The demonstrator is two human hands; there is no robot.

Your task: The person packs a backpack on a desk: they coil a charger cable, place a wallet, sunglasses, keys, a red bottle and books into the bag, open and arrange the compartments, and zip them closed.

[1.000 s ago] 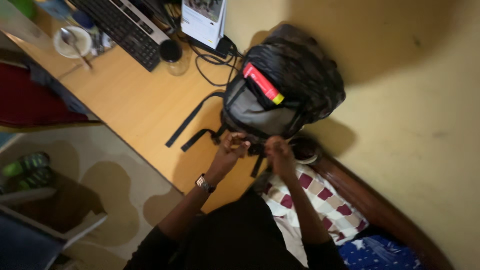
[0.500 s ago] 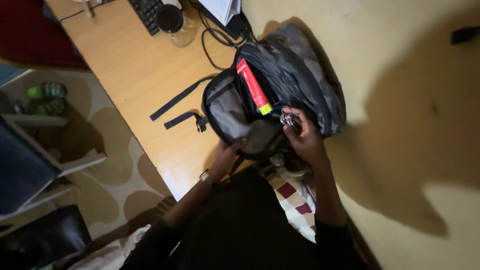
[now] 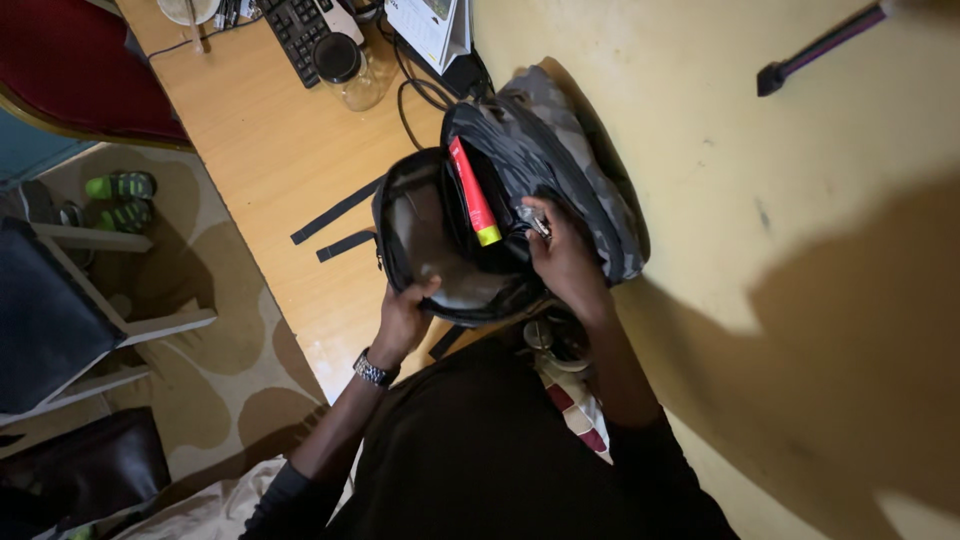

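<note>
Two hands on open backpack [image 3: 590,190]: left [image 3: 403,312] grips rim, right [image 3: 562,258] grips keys [image 3: 533,221]; red tube [image 3: 472,190] inside

My desk [image 3: 270,150] runs along the yellow wall [image 3: 720,200]. At its far end I see a black keyboard [image 3: 300,30], a glass jar [image 3: 350,68] with a dark lid just beside it, tangled cables [image 3: 415,95] and a booklet [image 3: 430,25]. Off the desk's edge stand a red chair [image 3: 70,70] and green shoes [image 3: 120,190] on the patterned rug [image 3: 220,330]. A checked cloth [image 3: 575,405] lies near my lap.
</note>
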